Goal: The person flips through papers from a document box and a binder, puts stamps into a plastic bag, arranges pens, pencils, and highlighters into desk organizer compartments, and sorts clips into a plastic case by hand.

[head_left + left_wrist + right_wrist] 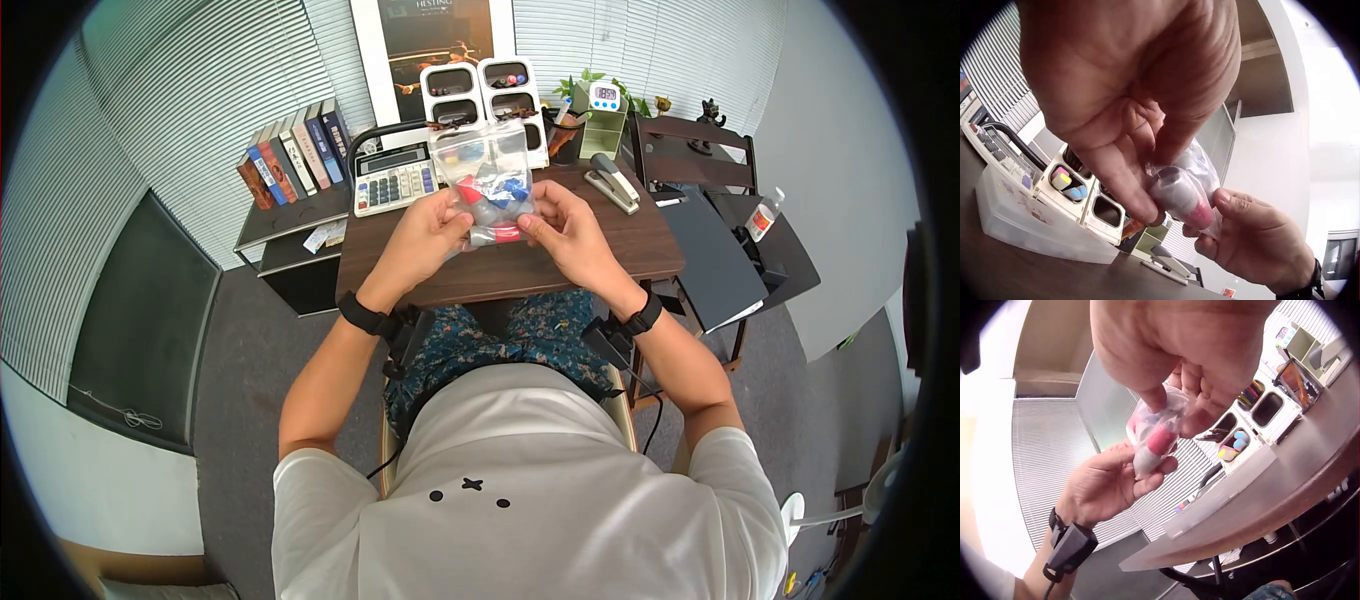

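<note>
A clear plastic zip bag (482, 165) is held up over the front of the desk, with several red, blue and grey pieces inside. My left hand (430, 237) pinches its lower left side between thumb and fingers. At the lower right side my right hand (575, 237) pinches it in the same way. In the left wrist view, a rounded grey-and-red piece (1180, 197) shows through the plastic between the two hands. The right wrist view shows a similar red part (1161, 439) through the film. What exactly the pieces are, I cannot tell.
Behind the bag stands a white compartment organizer (541, 150) with pens, beside a calculator (395, 187). A translucent box (1041, 219) lies on the desk (640, 245). Rightward are a stapler (612, 185), a pen cup and a green holder with a timer (605, 96). Books (292, 155) stand left.
</note>
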A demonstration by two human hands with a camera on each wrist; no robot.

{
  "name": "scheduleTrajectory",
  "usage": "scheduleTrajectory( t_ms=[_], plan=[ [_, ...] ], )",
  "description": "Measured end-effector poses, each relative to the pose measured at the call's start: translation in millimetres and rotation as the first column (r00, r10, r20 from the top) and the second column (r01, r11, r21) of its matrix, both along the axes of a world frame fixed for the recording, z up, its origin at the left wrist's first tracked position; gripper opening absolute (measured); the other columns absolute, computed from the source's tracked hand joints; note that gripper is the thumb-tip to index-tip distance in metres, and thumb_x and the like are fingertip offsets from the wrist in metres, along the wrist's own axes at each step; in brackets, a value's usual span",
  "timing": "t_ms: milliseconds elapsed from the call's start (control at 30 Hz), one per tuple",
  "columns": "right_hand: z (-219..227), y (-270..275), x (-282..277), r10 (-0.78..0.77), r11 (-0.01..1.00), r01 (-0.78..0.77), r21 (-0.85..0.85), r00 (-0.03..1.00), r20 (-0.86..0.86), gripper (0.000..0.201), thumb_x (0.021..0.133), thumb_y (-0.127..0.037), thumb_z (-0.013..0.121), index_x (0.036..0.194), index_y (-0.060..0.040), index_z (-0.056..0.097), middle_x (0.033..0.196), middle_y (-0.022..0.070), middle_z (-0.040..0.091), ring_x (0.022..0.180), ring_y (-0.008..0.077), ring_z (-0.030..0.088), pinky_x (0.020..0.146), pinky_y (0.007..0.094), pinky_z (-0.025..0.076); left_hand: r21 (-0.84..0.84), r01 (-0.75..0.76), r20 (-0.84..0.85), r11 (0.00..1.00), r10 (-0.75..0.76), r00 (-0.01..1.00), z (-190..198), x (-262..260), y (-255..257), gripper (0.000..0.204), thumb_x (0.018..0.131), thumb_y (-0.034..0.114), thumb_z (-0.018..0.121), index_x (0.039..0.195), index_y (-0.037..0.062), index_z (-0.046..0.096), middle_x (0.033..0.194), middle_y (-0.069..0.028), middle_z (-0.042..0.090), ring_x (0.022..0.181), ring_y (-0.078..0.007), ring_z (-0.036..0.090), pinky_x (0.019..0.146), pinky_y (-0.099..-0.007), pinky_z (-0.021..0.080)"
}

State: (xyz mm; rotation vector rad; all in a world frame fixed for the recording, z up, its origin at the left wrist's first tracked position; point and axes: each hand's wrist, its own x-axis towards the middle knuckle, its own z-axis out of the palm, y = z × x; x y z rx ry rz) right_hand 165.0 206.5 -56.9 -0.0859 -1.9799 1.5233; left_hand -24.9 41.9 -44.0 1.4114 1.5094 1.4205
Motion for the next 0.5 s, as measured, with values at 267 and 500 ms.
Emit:
scheduleTrajectory(
  t_ms=[267, 500],
  plan=[
    [2.7, -1.7, 6.6, -0.062, 0.991, 0.059, 0.118, 0.998, 0.025, 0.031, 0.1, -0.005, 0.073, 0.128, 0.0007, 0.059, 0.089, 0.0024, 0.074, 0.077, 0.0051, 0.059, 0.071, 0.0252, 0.048, 0.105, -0.053, 0.106, 0.993, 0.041, 0.993, -7.2, 12.0, 4.2, 0.042, 0.099, 0.002, 0.071, 0.138, 0.0002, 0.057, 0.119, -0.0078, 0.072, 0.105, -0.0118, 0.07, 0.088, -0.0287, 0.058],
    [2.1, -5.9, 2.8, 0.042, 0.999, -0.041, 0.027, 0.999, -0.028, 0.036, 0.099, -0.008, 0.076, 0.129, 0.001, 0.058, 0.097, 0.0033, 0.074, 0.084, 0.004, 0.059, 0.071, 0.0242, 0.047, 0.129, -0.043, 0.072, 0.991, 0.034, 0.997, -4.0, 14.3, 4.1, 0.037, 0.1, 0.003, 0.072, 0.135, 0.0006, 0.061, 0.118, -0.0056, 0.073, 0.103, -0.012, 0.071, 0.088, -0.0284, 0.058]
  ],
)
